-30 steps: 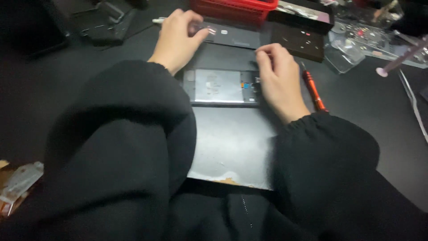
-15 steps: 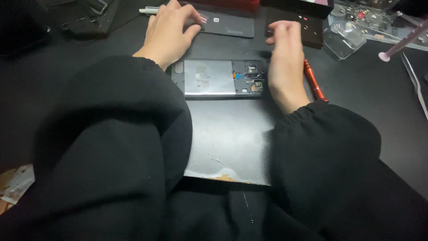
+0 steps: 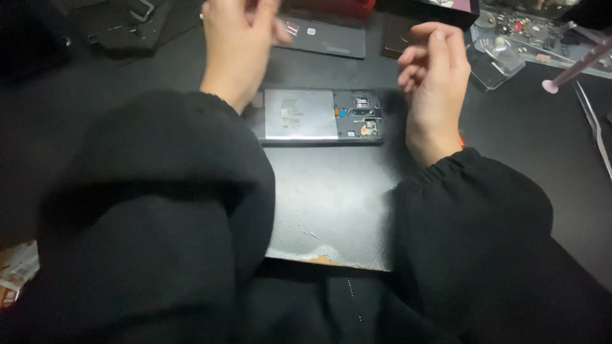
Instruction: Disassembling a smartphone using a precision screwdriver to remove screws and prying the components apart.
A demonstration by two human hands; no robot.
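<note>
An opened phone [image 3: 319,114] lies back-up on a dark metal work plate [image 3: 331,204], its silver battery and small circuit parts exposed. My left hand [image 3: 239,44] hovers above the phone's left end, its fingertips blurred and cut off by the top edge, close to a separate dark back cover [image 3: 328,39]. My right hand [image 3: 433,76] is raised just right of the phone's camera end. Its fingers are curled in and I see nothing in them. Black sleeves cover both forearms.
A clear plastic tray [image 3: 503,60] with small parts sits at the upper right, beside a pink-tipped stick [image 3: 574,67] and thin tweezers [image 3: 593,121]. An orange tool tip [image 3: 460,137] peeks from under my right wrist. Dark cases [image 3: 134,25] lie at the upper left.
Both hands have lifted off the phone and moved apart. My left hand rose toward the back cover and my right hand curled up. The view has closed in on the phone.
</note>
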